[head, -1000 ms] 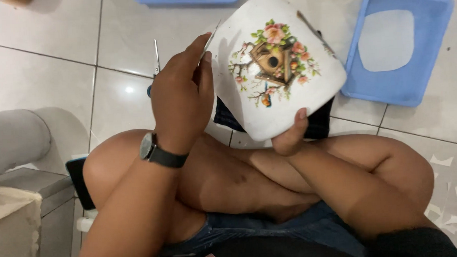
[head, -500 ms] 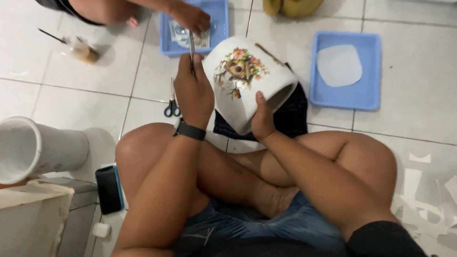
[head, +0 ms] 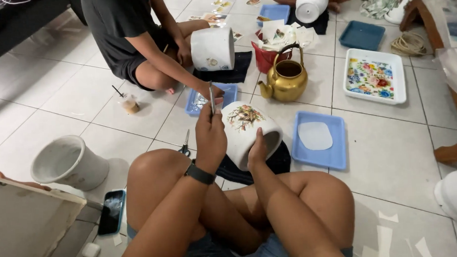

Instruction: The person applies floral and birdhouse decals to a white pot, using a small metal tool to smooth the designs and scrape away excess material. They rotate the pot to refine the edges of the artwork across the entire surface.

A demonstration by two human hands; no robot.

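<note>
Over the dark cloth [head: 276, 165] on the floor in front of my crossed legs, I have a white pot [head: 249, 132] tipped on its side, its mouth turned to the right and a birdhouse-and-flowers picture facing up. My right hand [head: 256, 150] is clasped on the pot's lower rim, thumb lying up its side. My left hand [head: 211, 137], with a black watch [head: 199, 172] on the wrist, is closed around a thin tool [head: 212, 98] that stands upright just left of the pot; what kind of tool it is I cannot tell. Just right of the pot sits a blue tray [head: 337, 149] with a pale sheet in it. Scissors [head: 185, 146] lie left of the pot, and a gold kettle [head: 286, 79] stands beyond it. Another person's hand [head: 212, 92] reaches into a second blue tray [head: 192, 108] beyond the pot.
</note>
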